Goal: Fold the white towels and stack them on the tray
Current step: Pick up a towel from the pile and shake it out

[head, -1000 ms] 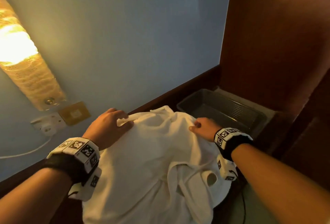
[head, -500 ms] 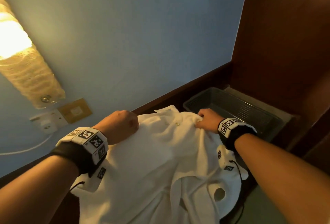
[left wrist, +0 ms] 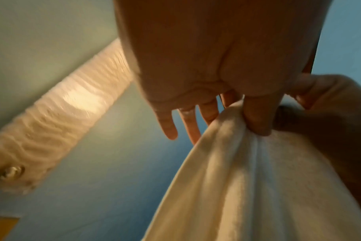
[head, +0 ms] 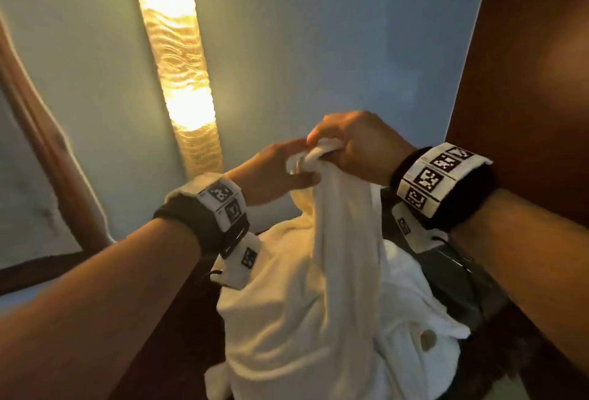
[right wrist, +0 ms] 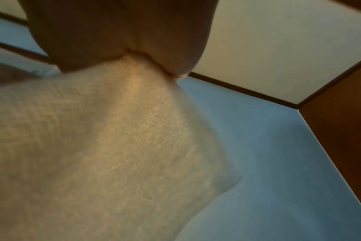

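Note:
A white towel (head: 318, 272) hangs in the air from one bunched edge, and its lower part drapes over more white cloth (head: 417, 313) heaped on the dark counter. My right hand (head: 338, 147) grips the bunched top in a fist; in the right wrist view my right hand (right wrist: 134, 40) closes over the towel (right wrist: 113, 138). My left hand (head: 280, 173) is just left of it and pinches the same bunch. In the left wrist view the thumb (left wrist: 255, 119) presses the towel (left wrist: 247, 187) while the other fingers stay straight. The dark tray (head: 462, 285) lies at the right, mostly hidden.
A lit wall lamp strip (head: 178, 65) runs up the blue wall behind the hands. At the right, a dark wood panel (head: 526, 81) stands close to my right wrist. A wooden frame (head: 38, 132) curves along the left edge.
Both hands rose from the counter and came together, lifting the towel by its far edge. The view tilted upward, so the tray slid lower and mostly behind the towel.

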### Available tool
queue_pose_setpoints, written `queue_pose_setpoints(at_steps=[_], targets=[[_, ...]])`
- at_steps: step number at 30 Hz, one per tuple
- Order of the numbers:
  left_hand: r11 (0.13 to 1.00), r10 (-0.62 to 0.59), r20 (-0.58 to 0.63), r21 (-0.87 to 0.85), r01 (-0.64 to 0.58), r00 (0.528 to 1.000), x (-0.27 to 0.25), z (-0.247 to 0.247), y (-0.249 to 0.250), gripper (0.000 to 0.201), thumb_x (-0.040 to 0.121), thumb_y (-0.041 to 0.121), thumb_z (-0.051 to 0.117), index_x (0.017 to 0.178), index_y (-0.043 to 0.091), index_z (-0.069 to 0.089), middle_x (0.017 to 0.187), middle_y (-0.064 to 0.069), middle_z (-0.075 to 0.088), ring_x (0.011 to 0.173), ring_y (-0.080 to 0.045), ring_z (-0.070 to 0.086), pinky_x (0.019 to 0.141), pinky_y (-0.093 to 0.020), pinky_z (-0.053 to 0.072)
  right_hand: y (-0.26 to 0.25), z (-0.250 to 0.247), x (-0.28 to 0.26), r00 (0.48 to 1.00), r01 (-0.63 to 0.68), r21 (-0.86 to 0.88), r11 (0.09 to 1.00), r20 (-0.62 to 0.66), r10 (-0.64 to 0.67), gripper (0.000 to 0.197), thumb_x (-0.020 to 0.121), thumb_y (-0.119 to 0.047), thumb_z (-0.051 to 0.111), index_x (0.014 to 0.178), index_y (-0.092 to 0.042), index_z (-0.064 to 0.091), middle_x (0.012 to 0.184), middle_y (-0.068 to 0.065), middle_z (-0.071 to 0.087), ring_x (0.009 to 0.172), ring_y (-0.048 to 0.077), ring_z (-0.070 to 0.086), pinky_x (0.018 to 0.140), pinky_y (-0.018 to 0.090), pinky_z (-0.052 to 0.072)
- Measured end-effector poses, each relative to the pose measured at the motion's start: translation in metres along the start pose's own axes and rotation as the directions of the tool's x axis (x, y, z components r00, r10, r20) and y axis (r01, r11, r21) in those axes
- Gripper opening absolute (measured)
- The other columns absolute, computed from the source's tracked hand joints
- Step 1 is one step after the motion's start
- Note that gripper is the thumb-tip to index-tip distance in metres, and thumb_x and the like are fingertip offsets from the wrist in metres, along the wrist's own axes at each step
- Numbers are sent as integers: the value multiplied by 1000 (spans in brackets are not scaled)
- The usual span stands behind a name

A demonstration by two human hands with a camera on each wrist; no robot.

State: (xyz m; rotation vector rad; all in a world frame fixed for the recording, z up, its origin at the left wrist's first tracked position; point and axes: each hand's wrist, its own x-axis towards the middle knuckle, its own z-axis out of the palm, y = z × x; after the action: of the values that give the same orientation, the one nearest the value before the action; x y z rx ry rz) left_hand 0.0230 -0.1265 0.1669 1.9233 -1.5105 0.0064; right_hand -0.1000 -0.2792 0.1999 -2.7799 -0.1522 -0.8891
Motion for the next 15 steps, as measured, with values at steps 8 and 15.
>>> queue_pose_setpoints(at_steps=[8,15], targets=[[979,-11,-127,200,36,992,-121,-130,61,20,91,35,72,74,26,70,69,5,64,67,-13,56,64,-29,42,-133,-34,2,995,-95,-181,979,22,101,19,78,-42,78,86,-28,68,85,-7,63,83,17,58,71,32,43],[953,-83,-248,262,150,965,-227,-211,78,19,91,32,72,84,14,78,77,-5,70,74,-19,63,68,-32,42,-186,-26,2,969,-233,-221,947,26,244,19,86,-40,72,76,-25,66,68,-5,57,68,15,57,57,25,33]])
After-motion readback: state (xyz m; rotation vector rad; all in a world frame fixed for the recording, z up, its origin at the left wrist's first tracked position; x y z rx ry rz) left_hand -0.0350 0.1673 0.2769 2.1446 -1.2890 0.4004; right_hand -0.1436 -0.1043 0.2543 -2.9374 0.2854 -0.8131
